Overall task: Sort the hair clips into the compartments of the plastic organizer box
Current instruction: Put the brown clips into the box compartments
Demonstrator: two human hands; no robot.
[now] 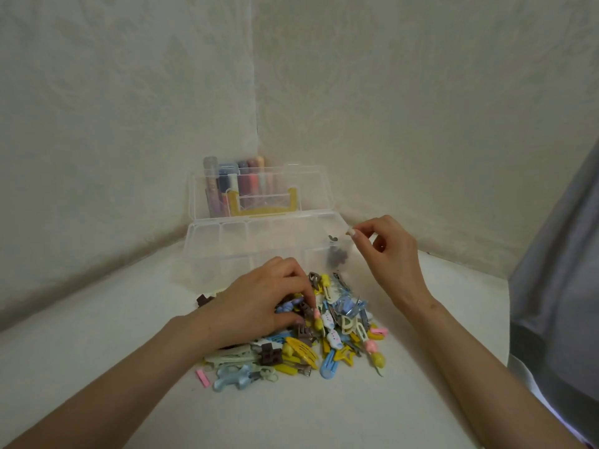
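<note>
Left hand (259, 299) grips hair clips (335, 340) — right hand (390, 251) over box (233, 243)

**Pale corner, white surface**

Two cream walls with a faint raised pattern, the left wall (113, 108) and the right wall (421, 92), meet in a vertical corner seam (253, 76) at 12 o'clock. A white flat surface (291, 416) spreads toward 6 o'clock. Grey fabric (557, 270) fills the edge at 3 o'clock. The light is soft and even.
</note>
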